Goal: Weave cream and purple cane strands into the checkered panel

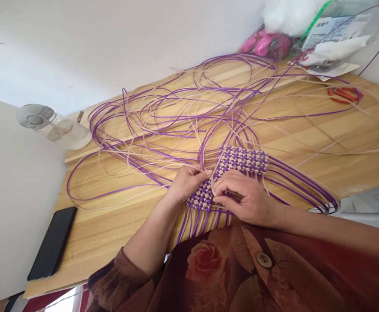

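Observation:
A woven panel point(242, 159) of purple and beige plastic cord, in a checkered pattern, lies near the table's front edge. My left hand point(189, 180) rests at its left part, thumb and fingers pinched on a beige cord point(194, 164). On the panel's middle, my right hand point(244, 195) is closed, its thumb and forefinger pinching a beige strand point(213, 184) that runs up along the weave. The right hand covers part of the panel. Loose purple cords point(306, 186) fan out to the right, and others hang over the front edge.
Long tangled purple and beige cords point(163, 112) spread over the wooden table point(111, 234). Orange-handled scissors point(344, 94) lie at the right. A black phone point(53, 242) lies at the left, below a clear plastic-and-grey container point(69, 132). Plastic bags point(283, 19) and papers stand at the back right.

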`<state>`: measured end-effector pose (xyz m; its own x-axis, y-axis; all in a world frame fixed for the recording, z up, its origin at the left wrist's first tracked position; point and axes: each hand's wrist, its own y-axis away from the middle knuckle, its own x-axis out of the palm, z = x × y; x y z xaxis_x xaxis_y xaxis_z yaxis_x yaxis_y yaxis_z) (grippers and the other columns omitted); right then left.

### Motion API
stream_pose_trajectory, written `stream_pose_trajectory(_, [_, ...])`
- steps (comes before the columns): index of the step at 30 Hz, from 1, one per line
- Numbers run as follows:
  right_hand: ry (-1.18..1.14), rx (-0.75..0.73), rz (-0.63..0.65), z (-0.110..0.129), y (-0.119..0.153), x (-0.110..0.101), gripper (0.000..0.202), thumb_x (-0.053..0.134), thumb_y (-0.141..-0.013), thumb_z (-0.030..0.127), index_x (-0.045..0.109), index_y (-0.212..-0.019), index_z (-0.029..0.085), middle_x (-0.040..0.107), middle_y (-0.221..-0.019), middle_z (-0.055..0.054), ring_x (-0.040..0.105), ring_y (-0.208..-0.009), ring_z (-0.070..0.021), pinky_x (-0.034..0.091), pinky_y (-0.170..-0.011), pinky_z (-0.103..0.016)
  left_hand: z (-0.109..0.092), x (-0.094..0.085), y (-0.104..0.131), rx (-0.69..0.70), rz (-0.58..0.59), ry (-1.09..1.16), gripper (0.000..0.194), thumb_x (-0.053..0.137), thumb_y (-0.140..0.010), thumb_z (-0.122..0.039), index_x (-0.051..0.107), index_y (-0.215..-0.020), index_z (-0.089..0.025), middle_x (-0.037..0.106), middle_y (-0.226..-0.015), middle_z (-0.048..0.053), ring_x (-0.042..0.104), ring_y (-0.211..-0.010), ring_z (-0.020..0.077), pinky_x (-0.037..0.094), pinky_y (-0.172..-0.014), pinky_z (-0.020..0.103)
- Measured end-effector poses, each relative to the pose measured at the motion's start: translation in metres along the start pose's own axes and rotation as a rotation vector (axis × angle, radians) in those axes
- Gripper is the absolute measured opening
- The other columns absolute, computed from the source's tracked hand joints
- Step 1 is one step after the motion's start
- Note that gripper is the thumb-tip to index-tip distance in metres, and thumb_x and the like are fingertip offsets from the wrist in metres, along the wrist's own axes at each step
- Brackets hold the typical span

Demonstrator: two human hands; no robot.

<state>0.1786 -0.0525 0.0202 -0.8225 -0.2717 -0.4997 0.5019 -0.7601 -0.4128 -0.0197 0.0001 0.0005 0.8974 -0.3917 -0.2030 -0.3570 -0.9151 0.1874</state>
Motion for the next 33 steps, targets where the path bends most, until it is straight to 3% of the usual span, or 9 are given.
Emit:
stream_pose_trajectory(5, [-0.021, 0.030, 0.040, -0.007, 0.001, 0.005, 0.009, 0.060, -0.089, 0.018, 0.056, -0.081, 0.019, 0.060, -0.076, -0.002, 0.052, -0.075, -0.0148, 0.043, -0.072, -0.030, -0.003, 0.001, 0.001, 0.000, -0.064, -0.165, 0.035, 0.065, -0.080, -0.043, 0.063, -0.061, -0.014, 0.055, -0.061, -0.001, 0.047, -0.061, 0.0119, 0.035, -0.058, 0.025])
stream_pose_trajectory(9, [-0.054, 0.057, 0.097, -0.012, 0.004, 0.006, 0.012, 0.061, -0.089, 0.020, 0.056, -0.078, 0.018, 0.060, -0.074, -0.001, 0.052, -0.071, -0.0130, 0.042, -0.069, -0.028, -0.009, 0.001, 0.003, 0.008, -0.032, -0.241, 0.036, 0.061, -0.083, -0.042, 0.065, -0.061, -0.014, 0.056, -0.060, 0.000, 0.048, -0.060, 0.0125, 0.036, -0.057, 0.025])
stream_pose_trajectory(13, [-0.035, 0.060, 0.031, -0.014, 0.005, 0.009, 0.012, 0.063, -0.089, 0.023, 0.060, -0.079, 0.018, 0.062, -0.073, -0.001, 0.052, -0.072, -0.0133, 0.041, -0.070, -0.028, -0.014, 0.002, 0.006, 0.046, 0.003, -0.313, 0.031, 0.063, -0.082, -0.041, 0.069, -0.067, -0.015, 0.061, -0.062, 0.001, 0.051, -0.060, 0.0130, 0.039, -0.060, 0.025])
stream_pose_trajectory(16, [0.014, 0.077, -0.029, -0.015, 0.004, 0.010, 0.014, 0.065, -0.088, 0.023, 0.059, -0.077, 0.017, 0.060, -0.071, -0.001, 0.051, -0.071, -0.0125, 0.040, -0.068, -0.027, -0.014, 0.007, 0.007, 0.037, -0.066, -0.367, 0.024, 0.066, -0.079, -0.038, 0.072, -0.072, -0.016, 0.065, -0.065, 0.001, 0.054, -0.062, 0.0139, 0.041, -0.063, 0.026])
stream_pose_trajectory(20, [-0.002, 0.077, 0.031, -0.017, 0.003, 0.010, 0.016, 0.065, -0.086, 0.021, 0.056, -0.074, 0.017, 0.056, -0.067, 0.001, 0.049, -0.065, -0.0103, 0.039, -0.064, -0.024, -0.014, 0.014, 0.007, 0.033, -0.110, -0.401, 0.023, 0.065, -0.079, -0.034, 0.068, -0.065, -0.016, 0.065, -0.063, 0.001, 0.054, -0.061, 0.0134, 0.039, -0.061, 0.026])
stream_pose_trajectory(27, [-0.067, 0.012, 0.168, -0.021, 0.002, 0.011, 0.016, 0.064, -0.084, 0.020, 0.057, -0.070, 0.016, 0.060, -0.065, 0.001, 0.052, -0.063, -0.0104, 0.039, -0.065, -0.025, -0.012, 0.014, 0.007, 0.023, -0.066, -0.407, 0.027, 0.064, -0.081, -0.036, 0.068, -0.065, -0.015, 0.063, -0.060, 0.001, 0.053, -0.059, 0.0135, 0.036, -0.058, 0.026])
stream_pose_trajectory(33, [-0.191, 0.162, 0.200, -0.016, 0.001, -0.001, 0.023, 0.062, -0.089, 0.033, 0.063, -0.074, 0.015, 0.063, -0.067, -0.001, 0.054, -0.061, -0.0104, 0.040, -0.060, -0.023, -0.016, 0.004, 0.008, 0.019, 0.044, -0.341, 0.035, 0.060, -0.085, -0.042, 0.065, -0.064, -0.014, 0.058, -0.059, 0.000, 0.049, -0.059, 0.0119, 0.036, -0.058, 0.025])
